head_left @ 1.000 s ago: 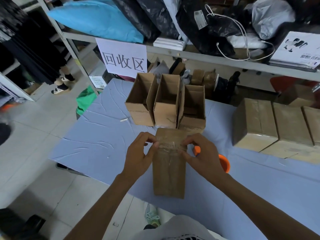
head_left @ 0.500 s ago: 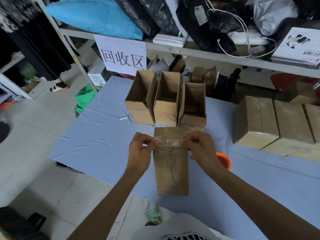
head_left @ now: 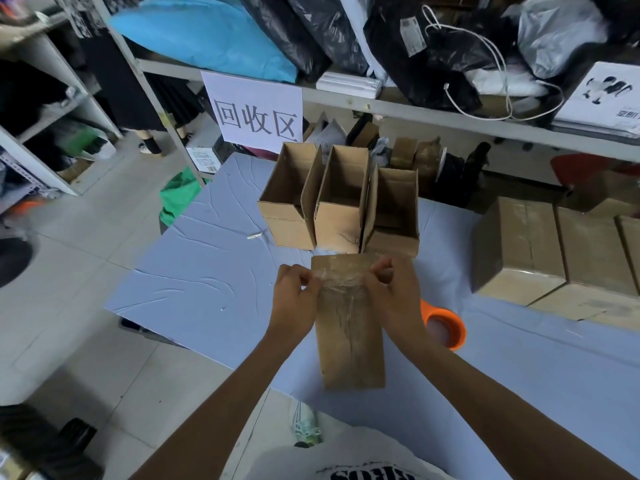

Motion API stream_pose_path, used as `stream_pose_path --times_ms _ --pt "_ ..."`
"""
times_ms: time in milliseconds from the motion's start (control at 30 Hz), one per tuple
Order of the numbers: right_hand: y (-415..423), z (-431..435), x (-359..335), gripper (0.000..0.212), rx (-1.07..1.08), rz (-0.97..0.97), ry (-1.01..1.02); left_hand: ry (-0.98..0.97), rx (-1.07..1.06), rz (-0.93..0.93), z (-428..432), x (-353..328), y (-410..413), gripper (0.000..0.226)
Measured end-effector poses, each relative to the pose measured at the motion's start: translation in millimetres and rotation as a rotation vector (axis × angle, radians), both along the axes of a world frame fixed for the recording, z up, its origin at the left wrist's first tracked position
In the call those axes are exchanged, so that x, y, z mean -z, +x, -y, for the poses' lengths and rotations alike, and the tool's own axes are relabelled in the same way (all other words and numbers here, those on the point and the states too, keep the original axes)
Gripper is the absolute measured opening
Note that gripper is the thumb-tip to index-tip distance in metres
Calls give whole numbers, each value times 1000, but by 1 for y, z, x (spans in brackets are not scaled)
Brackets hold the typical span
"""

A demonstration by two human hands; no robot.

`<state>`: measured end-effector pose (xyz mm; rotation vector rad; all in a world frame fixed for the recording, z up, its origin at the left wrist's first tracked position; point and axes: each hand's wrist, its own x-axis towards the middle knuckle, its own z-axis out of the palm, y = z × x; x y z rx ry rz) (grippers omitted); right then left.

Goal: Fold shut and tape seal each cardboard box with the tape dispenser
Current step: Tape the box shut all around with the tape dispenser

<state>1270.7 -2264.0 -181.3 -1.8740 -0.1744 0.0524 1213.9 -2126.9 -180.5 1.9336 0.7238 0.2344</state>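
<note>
A closed cardboard box (head_left: 349,344) lies lengthwise on the blue-grey table (head_left: 207,282), near its front edge. A crinkled strip of clear tape (head_left: 341,282) stretches across the box's far end. My left hand (head_left: 294,306) pinches the strip's left end and my right hand (head_left: 394,296) pinches its right end. The orange tape dispenser (head_left: 445,327) rests on the table just right of my right wrist, partly hidden by it. Three open boxes (head_left: 341,209) stand in a row right behind the closed box.
Sealed boxes (head_left: 554,254) sit in a group at the table's right. A metal shelf (head_left: 415,109) with bags and a white paper sign (head_left: 256,112) runs behind the table. Tape rolls (head_left: 415,157) stand behind the open boxes. Tiled floor lies to the left.
Both hands have stayed at the box's far end with the tape strip between them, fingers curling tighter. The orange dispenser shows more fully beside my right wrist.
</note>
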Motion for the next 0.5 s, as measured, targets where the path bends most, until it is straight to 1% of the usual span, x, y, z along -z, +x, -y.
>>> stream_pose_path --times_ms 100,267,300,333,367,433,467,500 --pt "-2 1 1 7 12 -14 -17 74 9 -30 2 4 0 18" --pt "0 7 -1 5 -12 -53 -16 60 -1 -45 1 10 1 27" --pt "-1 7 -1 4 -28 -56 -16 52 -3 -50 0 10 2 25" --pt "-1 7 1 4 -46 -57 -23 7 -17 -51 0 8 3 19" --pt "-1 7 2 6 -62 -63 -36 -95 -36 -51 -2 7 5 12" --pt "0 7 4 11 -50 -111 -35 -332 -40 -66 -5 3 12 37" --pt "1 6 5 13 -27 -157 -15 -390 -9 -121 -4 2 15 40" --pt "1 4 5 14 -1 -215 14 -408 22 -174 -2 0 18 37"
